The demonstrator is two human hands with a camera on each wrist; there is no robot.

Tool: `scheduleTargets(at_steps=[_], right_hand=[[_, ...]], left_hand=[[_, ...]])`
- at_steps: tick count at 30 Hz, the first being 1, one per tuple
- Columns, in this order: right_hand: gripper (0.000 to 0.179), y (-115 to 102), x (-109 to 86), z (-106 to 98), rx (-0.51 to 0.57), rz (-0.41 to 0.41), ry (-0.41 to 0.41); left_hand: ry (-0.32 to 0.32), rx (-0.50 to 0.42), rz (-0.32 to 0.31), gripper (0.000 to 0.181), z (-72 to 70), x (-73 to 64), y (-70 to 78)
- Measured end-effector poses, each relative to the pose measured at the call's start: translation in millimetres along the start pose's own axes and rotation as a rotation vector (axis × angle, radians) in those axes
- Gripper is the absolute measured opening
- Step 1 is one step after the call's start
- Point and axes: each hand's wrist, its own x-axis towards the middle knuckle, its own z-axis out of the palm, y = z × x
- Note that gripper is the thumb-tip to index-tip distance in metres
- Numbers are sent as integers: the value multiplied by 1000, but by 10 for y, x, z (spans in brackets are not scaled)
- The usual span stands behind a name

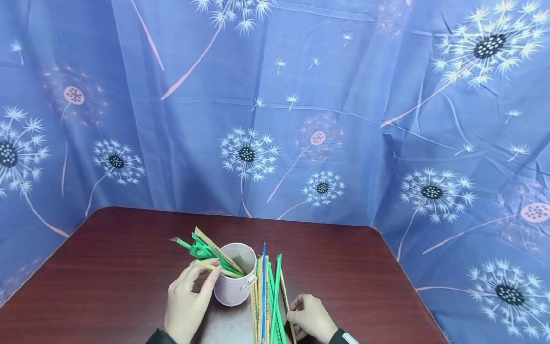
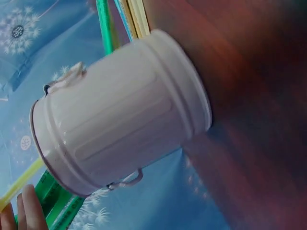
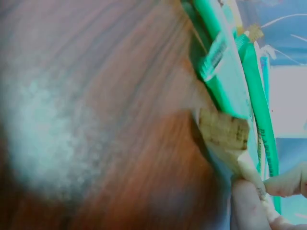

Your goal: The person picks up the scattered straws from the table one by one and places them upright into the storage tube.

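Left hand [image 1: 189,296] comes up from the near edge, wrist low, fingers reaching far and right to the bucket's left side. Thumb and fingertips are clamped on a yellow straw [image 1: 204,264], which slants over the rim with its right end inside the white bucket [image 1: 232,292]. Right hand [image 1: 312,316] lies low at the near right, fingers bent leftward; thumb and finger pinch a paper-wrapped straw [image 1: 284,291] at the right edge of the loose row. The right wrist view shows the pinch close to that straw's flattened paper end.

Bucket stands upright, just right of my left fingertips, a small handle [image 1: 248,283] on its near right side. Green-wrapped straws [image 1: 199,251] and a brown paper-wrapped straw [image 1: 215,243] lean out of it to the far left, just beyond my left fingers. Their lower ends are hidden by the bucket wall.

Row of straws lies right of the bucket, between it and my right hand: paper-wrapped ones at left, a blue straw [image 1: 264,291] on top, green straws [image 1: 275,291] to its right. Bucket and row both stand between my hands. Dark reddish-brown table [image 1: 129,267] beneath; blue dandelion-print cloth [image 1: 180,143] hangs at the far side.
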Motion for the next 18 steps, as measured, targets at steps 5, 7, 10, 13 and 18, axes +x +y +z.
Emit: scheduleTargets(at_steps=[5, 7, 10, 13, 18], right_hand=[[16, -11, 18, 12, 38, -22, 70], [18, -32, 22, 23, 45, -38, 96], [21, -81, 22, 49, 54, -74, 135], [22, -153, 11, 83, 48, -114, 177], [18, -282, -27, 159, 12, -232, 244]], left_hand=[[12, 8, -35, 19, -14, -6, -12], [2, -1, -80, 17, -23, -3, 4], [-26, -39, -201, 14, -31, 2, 50], [-54, -80, -384, 14, -39, 5, 107], [-106, -120, -528, 21, -28, -13, 161]])
